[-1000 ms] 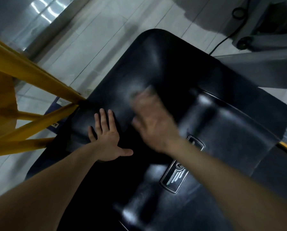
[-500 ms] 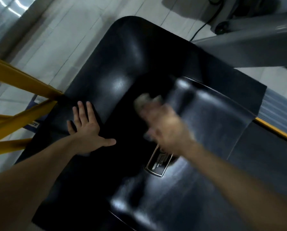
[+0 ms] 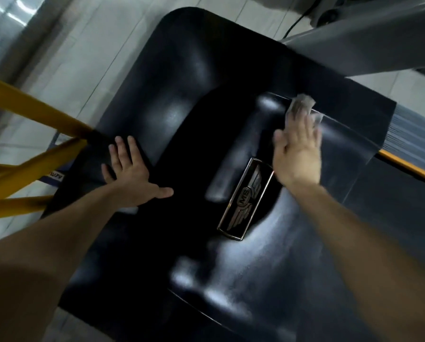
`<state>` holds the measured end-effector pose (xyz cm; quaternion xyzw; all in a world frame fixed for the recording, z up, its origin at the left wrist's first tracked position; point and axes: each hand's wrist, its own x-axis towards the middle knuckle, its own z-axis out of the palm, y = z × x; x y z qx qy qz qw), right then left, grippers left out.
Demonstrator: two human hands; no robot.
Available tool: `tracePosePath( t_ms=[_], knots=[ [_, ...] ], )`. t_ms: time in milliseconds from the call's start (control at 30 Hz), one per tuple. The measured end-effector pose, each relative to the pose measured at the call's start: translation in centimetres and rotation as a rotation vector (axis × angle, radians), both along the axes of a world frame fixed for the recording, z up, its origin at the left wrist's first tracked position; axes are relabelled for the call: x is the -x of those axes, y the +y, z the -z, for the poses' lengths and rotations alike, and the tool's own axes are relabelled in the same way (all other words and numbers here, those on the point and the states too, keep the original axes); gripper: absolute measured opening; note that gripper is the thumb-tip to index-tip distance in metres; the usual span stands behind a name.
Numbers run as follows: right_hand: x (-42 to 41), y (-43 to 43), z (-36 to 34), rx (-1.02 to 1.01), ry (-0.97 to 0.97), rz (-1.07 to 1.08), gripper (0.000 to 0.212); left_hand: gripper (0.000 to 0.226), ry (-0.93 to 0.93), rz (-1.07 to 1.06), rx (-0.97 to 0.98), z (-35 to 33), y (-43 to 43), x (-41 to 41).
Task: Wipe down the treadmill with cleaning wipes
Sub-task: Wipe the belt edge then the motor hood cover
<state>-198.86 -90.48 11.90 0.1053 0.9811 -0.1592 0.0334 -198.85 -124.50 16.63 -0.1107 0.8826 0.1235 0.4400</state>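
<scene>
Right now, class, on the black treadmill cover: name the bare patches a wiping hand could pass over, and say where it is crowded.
Free: the glossy stretch of the cover between the left hand and its far rounded edge, and the near part below the badge. Crowded: the right side, where the right hand presses the wipe near the grey post.

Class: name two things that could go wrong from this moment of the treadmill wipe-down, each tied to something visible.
The wipe lies under the flat fingers of the right hand, pressed rather than gripped, so it may bunch or slip at the ridge of the cover. The left hand leans flat on the glossy cover and might slide.
</scene>
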Motion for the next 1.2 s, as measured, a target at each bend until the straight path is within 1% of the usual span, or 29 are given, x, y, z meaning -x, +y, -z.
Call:
tracePosePath(
  t_ms=[33, 67, 133, 167, 200, 233, 267, 300, 333, 367, 400, 467, 500, 533, 567, 600, 633, 667, 733, 767, 800, 833, 933, 967, 1000, 1033, 1067, 1133, 1200],
  knots=[
    [-1.4, -1.8, -0.1, 0.061, 0.038, 0.007, 0.076, 0.160, 0.002, -0.009, -0.002, 0.0, 0.0, -0.1],
    [-3.8, -4.3, -0.2, 0.154, 0.040, -0.145, 0.076, 0.159, 0.021, -0.015, 0.002, 0.1, -0.1, -0.3],
    [-10.1, -7.7, -1.0, 0.260, -0.034, -0.806, 0.075, 0.154, 0.157, 0.058, 0.051, 0.0, 0.0, -1.1],
    [-11.1, -7.7, -2.0, 0.188, -0.059, -1.080, 0.072, 0.149, 0.268, 0.148, 0.066, -0.1, 0.2, -1.6],
    [-10.3, -6.1, -1.9, 0.128, -0.040, -1.162, 0.067, 0.142, 0.382, 0.258, 0.060, -0.2, 0.7, -2.3],
    [-8.4, -4.0, -1.6, 0.062, -0.088, -1.014, 0.059, 0.137, 0.484, 0.360, 0.046, -0.4, 1.3, -2.9],
    [-6.1, -1.7, -1.4, 0.022, -0.125, -0.674, 0.051, 0.135, 0.561, 0.449, 0.027, -0.6, 2.3, -3.5],
    [-4.1, 0.6, -1.0, -0.009, -0.115, -0.329, 0.049, 0.136, 0.606, 0.523, 0.003, -0.7, 3.3, -3.8],
    [-3.2, 1.9, -0.7, -0.025, -0.102, -0.076, 0.057, 0.140, 0.609, 0.587, -0.027, -0.6, 4.3, -4.0],
    [-3.9, 2.0, -0.1, -0.026, -0.071, 0.007, 0.066, 0.146, 0.572, 0.637, -0.046, -0.4, 5.3, -3.9],
    [-5.7, 1.0, 0.3, -0.031, -0.046, -0.044, 0.073, 0.154, 0.518, 0.670, -0.054, -0.4, 6.2, -3.9],
    [-11.7, -1.9, 0.0, 0.039, -0.091, -0.407, 0.084, 0.170, 0.420, 0.733, -0.035, -0.1, 7.9, -3.3],
    [-14.6, -2.6, -0.6, 0.089, -0.143, -0.631, 0.083, 0.177, 0.356, 0.777, -0.013, 0.1, 8.6, -2.9],
    [-16.0, -1.9, -1.0, 0.073, -0.163, -0.809, 0.080, 0.183, 0.283, 0.819, 0.021, 0.3, 9.2, -2.5],
    [-15.3, -0.1, -1.1, 0.022, -0.125, -0.918, 0.075, 0.187, 0.223, 0.848, 0.060, 0.7, 9.9, -2.1],
    [-13.3, 2.2, -0.3, -0.075, -0.078, -0.944, 0.070, 0.190, 0.168, 0.861, 0.096, 1.0, 10.6, -1.8],
    [-11.0, 4.2, 0.4, -0.134, -0.072, -0.837, 0.067, 0.193, 0.111, 0.859, 0.124, 1.2, 11.2, -1.6],
    [-8.6, 5.9, 1.0, -0.151, -0.056, -0.630, 0.065, 0.195, 0.062, 0.842, 0.142, 1.3, 11.6, -1.5],
    [-5.4, 7.6, 1.3, -0.070, -0.050, -0.130, 0.065, 0.197, 0.024, 0.812, 0.173, 1.3, 12.1, -1.4],
    [-5.8, 6.8, 1.6, -0.007, -0.037, 0.007, 0.066, 0.197, -0.002, 0.803, 0.179, 1.1, 12.2, -1.4],
    [-7.5, 5.1, 1.5, 0.040, -0.024, 0.049, 0.068, 0.197, -0.029, 0.792, 0.173, 0.9, 12.4, -1.5],
    [-10.5, 3.0, 1.3, 0.077, -0.047, -0.006, 0.071, 0.196, -0.044, 0.779, 0.172, 0.6, 12.4, -1.4],
    [-21.3, -2.9, -1.4, 0.115, -0.206, -0.398, 0.082, 0.195, -0.083, 0.766, 0.190, -0.1, 12.7, -1.3],
    [-23.1, -2.9, -1.5, 0.081, -0.196, -0.501, 0.079, 0.195, -0.096, 0.756, 0.188, -0.3, 12.7, -1.3],
    [-22.9, -1.5, -1.0, 0.070, -0.170, -0.541, 0.074, 0.194, -0.100, 0.753, 0.187, -0.4, 12.8, -1.3],
    [-21.3, 0.5, 0.0, 0.044, -0.139, -0.502, 0.069, 0.194, -0.105, 0.760, 0.188, -0.5, 12.9, -1.3],
    [-18.9, 2.6, 1.0, 0.030, -0.121, -0.382, 0.066, 0.194, -0.114, 0.771, 0.189, -0.5, 12.9, -1.2],
    [-12.6, 7.2, 2.1, -0.006, -0.104, -0.014, 0.065, 0.195, -0.120, 0.774, 0.195, -0.4, 12.9, -1.1],
    [-8.6, 9.8, 2.6, -0.003, -0.121, 0.222, 0.072, 0.196, -0.115, 0.776, 0.202, -0.4, 12.9, -1.2]
  ],
)
